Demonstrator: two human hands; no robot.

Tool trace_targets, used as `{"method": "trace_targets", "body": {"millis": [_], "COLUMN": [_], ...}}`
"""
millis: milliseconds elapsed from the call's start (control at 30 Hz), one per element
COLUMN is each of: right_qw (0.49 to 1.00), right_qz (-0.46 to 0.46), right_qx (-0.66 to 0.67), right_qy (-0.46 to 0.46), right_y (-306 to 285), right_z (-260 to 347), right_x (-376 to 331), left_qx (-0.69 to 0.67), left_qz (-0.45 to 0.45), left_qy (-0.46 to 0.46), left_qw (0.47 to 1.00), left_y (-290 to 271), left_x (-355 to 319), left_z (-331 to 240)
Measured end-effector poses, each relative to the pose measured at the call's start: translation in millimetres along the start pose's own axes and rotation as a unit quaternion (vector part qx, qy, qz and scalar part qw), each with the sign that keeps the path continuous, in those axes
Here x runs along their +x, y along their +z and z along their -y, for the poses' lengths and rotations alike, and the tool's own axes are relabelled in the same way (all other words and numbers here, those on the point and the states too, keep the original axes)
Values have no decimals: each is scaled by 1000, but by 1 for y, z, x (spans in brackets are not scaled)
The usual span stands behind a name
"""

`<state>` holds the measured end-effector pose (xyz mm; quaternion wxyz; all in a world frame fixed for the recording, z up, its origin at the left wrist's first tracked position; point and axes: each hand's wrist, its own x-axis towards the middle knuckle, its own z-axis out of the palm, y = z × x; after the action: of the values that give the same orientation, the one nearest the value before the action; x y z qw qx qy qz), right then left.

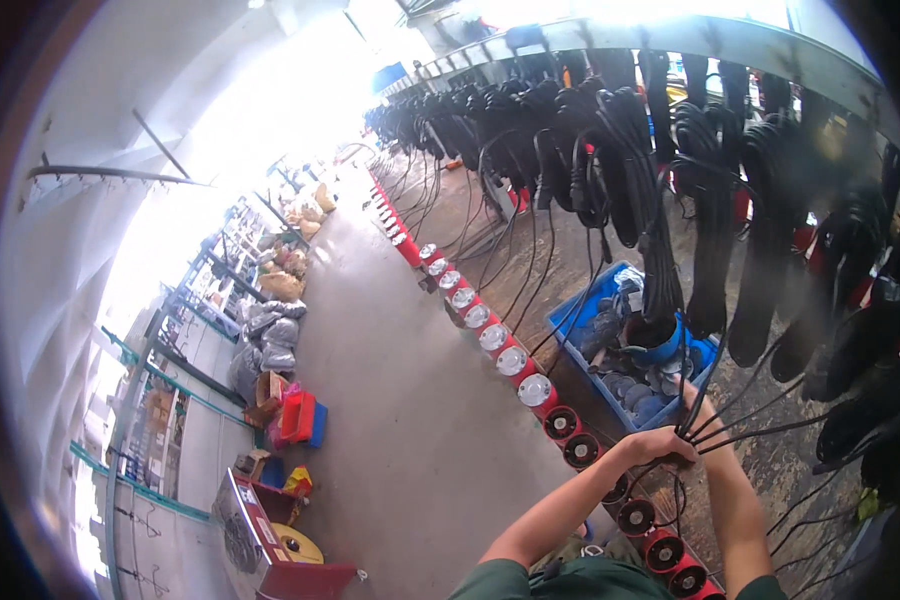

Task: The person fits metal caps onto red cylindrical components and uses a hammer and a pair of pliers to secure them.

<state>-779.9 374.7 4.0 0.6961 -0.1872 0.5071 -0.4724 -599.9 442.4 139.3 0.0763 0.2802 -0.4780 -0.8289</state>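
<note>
My left hand [656, 445] is closed around a bunch of thin black cables [745, 405] that fan up and to the right toward the hanging coils. My right hand [692, 403] reaches up just above it and pinches the same cable bunch; its fingers are partly hidden behind the cables. Many coils of black cable [610, 150] hang from an overhead rail [670, 40] in front of me. Below my hands runs a row of red round units [530, 385] on the floor.
A blue crate [580, 310] with cable parts and a blue bowl stands beyond the red row. A wide concrete floor [400, 400] lies to the left. Sacks [270, 335], boxes, a red bin [298, 415] and shelving line the far left side.
</note>
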Motion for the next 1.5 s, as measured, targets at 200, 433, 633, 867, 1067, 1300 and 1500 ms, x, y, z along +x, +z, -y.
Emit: {"method": "trace_targets", "body": {"millis": [200,433,633,867,1067,1300,1500], "right_qw": [981,910,849,719,620,517,562], "right_qz": [-108,-361,-443,-627,-718,-766,-580], "right_qx": [-145,-163,-281,-298,-309,-382,-491], "right_qy": [-68,-120,-72,-30,-68,7,-327], "right_y": [46,-39,-213,-218,-255,-193,-158], "right_z": [-73,-52,-30,-53,-114,-98,-22], "right_x": [14,-44,-251,-390,-405,-380,-358], "left_qx": [-51,10,22,26,267,469,683], "left_qz": [-10,-8,-10,-76,-315,-95,-179], "left_qy": [-12,-65,10,72,305,340,123], "left_qw": [999,998,1000,994,859,810,697], "left_y": [-6,-32,-21,-9,1,132,120], "left_x": [-63,-65,-37,-23,-5,34,173], "left_z": [4,-42,-29,-13,13,21,104]}}
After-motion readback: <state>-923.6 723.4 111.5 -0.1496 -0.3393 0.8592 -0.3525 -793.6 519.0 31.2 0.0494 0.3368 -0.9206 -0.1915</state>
